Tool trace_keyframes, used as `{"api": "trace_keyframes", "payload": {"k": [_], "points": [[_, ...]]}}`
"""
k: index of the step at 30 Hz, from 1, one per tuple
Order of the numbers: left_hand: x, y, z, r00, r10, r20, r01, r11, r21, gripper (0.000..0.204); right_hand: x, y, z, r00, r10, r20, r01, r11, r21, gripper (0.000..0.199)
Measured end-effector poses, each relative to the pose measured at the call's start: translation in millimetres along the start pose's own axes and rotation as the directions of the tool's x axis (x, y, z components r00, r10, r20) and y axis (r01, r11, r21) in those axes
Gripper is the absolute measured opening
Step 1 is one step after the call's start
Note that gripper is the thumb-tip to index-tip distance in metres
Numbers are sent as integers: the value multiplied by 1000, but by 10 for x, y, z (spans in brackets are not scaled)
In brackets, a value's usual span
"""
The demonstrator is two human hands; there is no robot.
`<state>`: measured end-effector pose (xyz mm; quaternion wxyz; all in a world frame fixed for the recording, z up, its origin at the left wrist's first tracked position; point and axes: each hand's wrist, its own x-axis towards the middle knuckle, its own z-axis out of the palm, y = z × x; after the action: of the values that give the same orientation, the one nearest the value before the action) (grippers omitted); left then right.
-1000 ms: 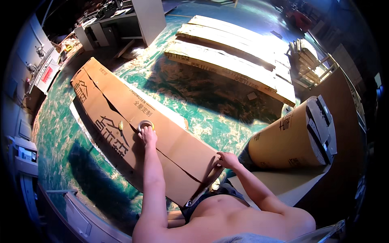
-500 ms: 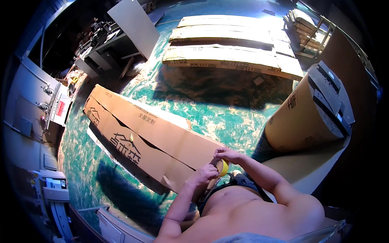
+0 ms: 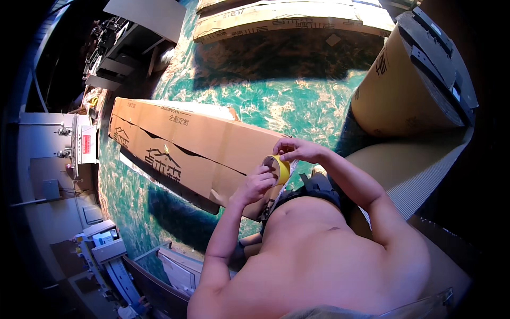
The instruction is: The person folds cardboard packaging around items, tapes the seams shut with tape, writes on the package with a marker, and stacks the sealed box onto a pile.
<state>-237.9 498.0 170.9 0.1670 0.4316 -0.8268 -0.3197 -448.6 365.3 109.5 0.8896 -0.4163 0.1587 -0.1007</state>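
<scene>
A roll of yellow tape (image 3: 283, 171) is between my two hands, its round brown core facing partly up. My left hand (image 3: 258, 184) is closed on the roll's left side, with fingers reaching into the core. My right hand (image 3: 298, 150) bends over the roll's upper edge, thumb and fingers pinched against it. Whether a loose tape end is between those fingers is too small to tell. Just beyond my hands lies a long cardboard-wrapped package (image 3: 212, 139), dark gaps showing along its seam. Its near end comes close to my waist.
On the right stands a large roll of corrugated cardboard (image 3: 404, 85), with a sheet (image 3: 393, 154) spreading from it beside me. Flat cardboard packages (image 3: 287, 18) lie at the far side. A dark cabinet (image 3: 135, 45) is far left. The floor (image 3: 265, 106) is mottled green.
The roll has turned in my hands, so its core shows more. Both hands stay on it. My view has shifted, and the far packages now sit higher, partly out of the picture.
</scene>
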Motion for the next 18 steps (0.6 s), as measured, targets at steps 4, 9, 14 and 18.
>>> {"api": "trace_keyframes", "payload": {"k": [4, 9, 14, 18], "points": [[306, 7, -29, 999, -46, -28, 49, 992, 113, 18, -195, -131, -46, 974, -204, -96, 191, 974, -123, 25], [329, 135, 101, 974, -149, -172, 163, 984, 68, 30, -251, -342, 315, 890, -397, -222, 248, 832, -496, 42], [218, 239, 54, 931, -244, -272, 292, 944, 153, 25, -161, -602, 486, 915, -368, -167, 176, 735, -655, 39], [240, 323, 142, 832, -150, -533, 305, 927, 216, 17, 217, -593, 649, 803, -592, -75, 157, 331, -931, 28]]}}
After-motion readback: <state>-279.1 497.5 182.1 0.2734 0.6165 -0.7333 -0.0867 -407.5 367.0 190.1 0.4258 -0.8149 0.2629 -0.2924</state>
